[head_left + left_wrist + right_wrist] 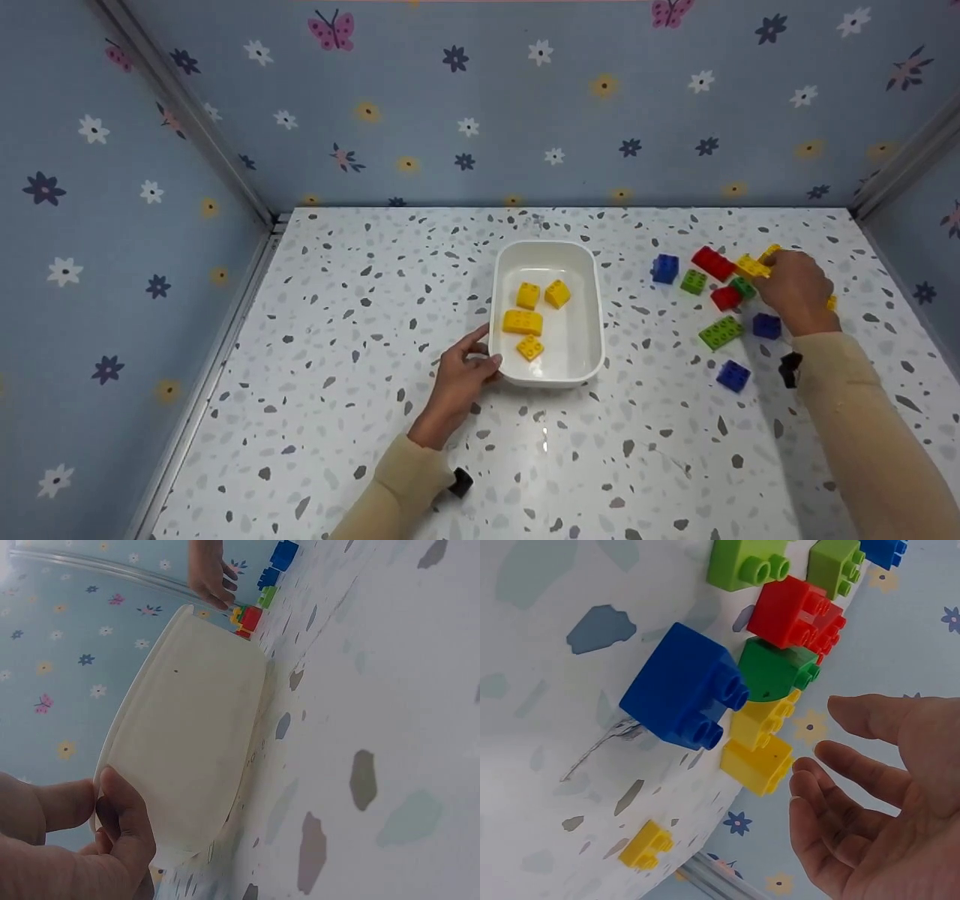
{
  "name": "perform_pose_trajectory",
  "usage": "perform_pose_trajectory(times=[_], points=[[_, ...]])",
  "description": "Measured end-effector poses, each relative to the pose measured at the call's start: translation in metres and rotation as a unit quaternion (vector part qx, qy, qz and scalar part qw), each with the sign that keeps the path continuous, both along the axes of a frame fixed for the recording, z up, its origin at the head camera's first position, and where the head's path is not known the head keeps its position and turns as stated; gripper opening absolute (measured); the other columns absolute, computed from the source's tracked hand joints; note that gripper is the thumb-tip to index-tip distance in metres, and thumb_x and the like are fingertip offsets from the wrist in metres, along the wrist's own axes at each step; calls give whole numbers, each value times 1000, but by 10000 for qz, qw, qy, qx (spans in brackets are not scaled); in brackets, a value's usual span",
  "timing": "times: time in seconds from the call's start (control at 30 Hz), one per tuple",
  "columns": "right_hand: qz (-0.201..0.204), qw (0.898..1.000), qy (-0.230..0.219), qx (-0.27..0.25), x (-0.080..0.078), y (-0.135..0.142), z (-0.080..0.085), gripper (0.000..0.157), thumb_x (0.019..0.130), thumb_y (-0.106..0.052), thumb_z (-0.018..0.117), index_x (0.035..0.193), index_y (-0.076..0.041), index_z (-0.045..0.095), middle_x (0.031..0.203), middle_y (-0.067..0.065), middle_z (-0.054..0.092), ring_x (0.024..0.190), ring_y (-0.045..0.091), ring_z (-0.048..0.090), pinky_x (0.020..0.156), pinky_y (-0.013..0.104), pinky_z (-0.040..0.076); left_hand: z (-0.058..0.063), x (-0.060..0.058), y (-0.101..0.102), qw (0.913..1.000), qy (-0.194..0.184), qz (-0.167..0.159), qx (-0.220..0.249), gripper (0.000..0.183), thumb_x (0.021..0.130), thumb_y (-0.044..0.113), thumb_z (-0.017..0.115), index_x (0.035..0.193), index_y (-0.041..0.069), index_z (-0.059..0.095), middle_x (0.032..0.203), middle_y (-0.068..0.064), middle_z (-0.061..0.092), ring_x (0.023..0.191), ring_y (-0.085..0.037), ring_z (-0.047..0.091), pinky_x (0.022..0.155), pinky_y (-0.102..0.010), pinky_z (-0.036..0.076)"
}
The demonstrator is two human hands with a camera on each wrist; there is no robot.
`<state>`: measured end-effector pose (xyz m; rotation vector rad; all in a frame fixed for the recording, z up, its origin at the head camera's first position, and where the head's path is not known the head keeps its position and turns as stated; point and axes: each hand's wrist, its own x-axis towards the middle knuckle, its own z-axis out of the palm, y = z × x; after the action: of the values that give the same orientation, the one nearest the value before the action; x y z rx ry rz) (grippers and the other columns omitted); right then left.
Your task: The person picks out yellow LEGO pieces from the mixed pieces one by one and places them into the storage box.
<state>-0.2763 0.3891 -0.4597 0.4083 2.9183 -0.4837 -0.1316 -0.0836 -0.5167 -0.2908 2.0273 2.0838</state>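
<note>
A white container (571, 341) stands in the middle of the table with several yellow toy bricks (523, 322) inside. My left hand (460, 375) pinches its rim at the near left corner, and the left wrist view shows the thumb against the outer wall. Over at the right, my right hand (801, 289) is above a group of toy bricks, closest to two yellow bricks (757, 765). In the right wrist view its thumb and fingers are apart, with nothing between them. A further yellow brick (646, 844) lies off to one side, mostly hidden by that hand in the head view.
Around the right hand lie red bricks (712, 263), green bricks (721, 333) and blue bricks (733, 376). A single blue brick (665, 268) sits between this group and the container. Flower-patterned walls (510, 97) enclose the table at the back and sides.
</note>
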Motion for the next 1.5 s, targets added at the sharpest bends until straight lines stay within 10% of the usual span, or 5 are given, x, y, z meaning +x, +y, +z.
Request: perform_pose_trajectory(times=[1.5], points=[[266,9990,-156,333,-14,13,-23,43,106,-9,57,140,17,51,136,40,53,119,54,55,102,71,47,-1,-2,0,9998,-68,78,168,61,102,-2,65,160,7,46,119,-14,52,94,-21,66,87,-29,62]])
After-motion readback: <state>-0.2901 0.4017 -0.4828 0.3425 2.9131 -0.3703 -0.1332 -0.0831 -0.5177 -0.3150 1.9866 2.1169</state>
